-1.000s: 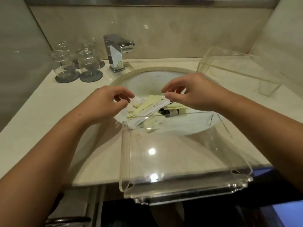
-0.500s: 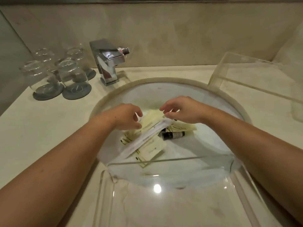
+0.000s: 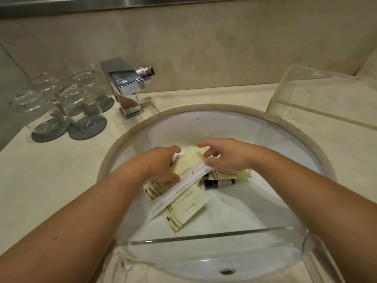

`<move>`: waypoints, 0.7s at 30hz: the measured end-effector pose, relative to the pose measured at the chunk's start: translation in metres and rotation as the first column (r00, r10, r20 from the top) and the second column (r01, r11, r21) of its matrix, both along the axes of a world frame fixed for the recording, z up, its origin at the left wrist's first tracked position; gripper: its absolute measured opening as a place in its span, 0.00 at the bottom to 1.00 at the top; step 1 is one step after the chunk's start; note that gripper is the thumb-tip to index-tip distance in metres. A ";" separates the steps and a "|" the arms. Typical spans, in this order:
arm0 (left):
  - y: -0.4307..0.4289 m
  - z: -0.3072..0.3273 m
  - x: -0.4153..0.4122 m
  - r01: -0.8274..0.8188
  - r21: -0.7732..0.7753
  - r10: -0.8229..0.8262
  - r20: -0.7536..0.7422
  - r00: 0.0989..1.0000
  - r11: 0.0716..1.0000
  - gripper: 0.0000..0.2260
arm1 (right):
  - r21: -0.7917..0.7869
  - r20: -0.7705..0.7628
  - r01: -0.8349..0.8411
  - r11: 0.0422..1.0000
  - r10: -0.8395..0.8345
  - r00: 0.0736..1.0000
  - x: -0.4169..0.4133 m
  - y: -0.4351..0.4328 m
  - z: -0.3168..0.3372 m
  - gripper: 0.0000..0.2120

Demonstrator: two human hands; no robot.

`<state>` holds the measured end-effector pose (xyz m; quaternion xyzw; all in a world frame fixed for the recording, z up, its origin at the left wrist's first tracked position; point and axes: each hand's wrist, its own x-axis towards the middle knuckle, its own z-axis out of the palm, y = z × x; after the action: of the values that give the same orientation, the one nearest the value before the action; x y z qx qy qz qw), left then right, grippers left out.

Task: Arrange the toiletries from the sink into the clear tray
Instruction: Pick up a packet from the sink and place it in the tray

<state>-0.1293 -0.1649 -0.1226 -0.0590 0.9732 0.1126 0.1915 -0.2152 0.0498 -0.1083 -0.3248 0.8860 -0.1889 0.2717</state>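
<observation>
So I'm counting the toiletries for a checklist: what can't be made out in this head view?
- Packets: overlapped in the sink; left hand and right hand cover several, so no count.
- Either hand's grip: fingertips hidden.
- Packet and dark bottle print: too small.
- Clear tray: cut off by bottom edge.

A hotel-style bathroom, by all signs. Round white sink [image 3: 265,152] set under a pale stone worktop [image 3: 61,170], with a square chrome tap [image 3: 126,88] behind it. Four upturned drinking glasses [image 3: 67,103] on grey coasters [image 3: 87,127] to the left. Small guest toiletries [image 3: 183,201] in pale yellow sachets, plus a dark miniature bottle [image 3: 219,183], lying in the basin. Beige stone wall panels [image 3: 224,48] behind.
</observation>
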 end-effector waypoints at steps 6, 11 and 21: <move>-0.001 0.005 0.001 0.001 -0.009 -0.001 -0.047 0.999 1.000 0.36 | 0.029 -0.005 -0.023 0.999 0.024 1.000 0.000 -0.001 -0.002 0.30; 0.001 0.010 0.002 0.013 -0.041 -0.018 -0.132 0.991 0.999 0.33 | 0.024 -0.019 -0.025 0.999 0.025 0.999 -0.002 -0.001 -0.001 0.31; -0.001 0.006 0.001 0.010 0.017 -0.009 -0.060 0.998 1.000 0.30 | 0.018 -0.047 -0.026 1.000 0.027 0.999 0.000 -0.001 -0.001 0.33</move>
<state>-0.1283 -0.1658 -0.1165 -0.0492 0.9778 0.1219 0.1632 -0.2153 0.0488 -0.1094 -0.3384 0.8895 -0.1698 0.2560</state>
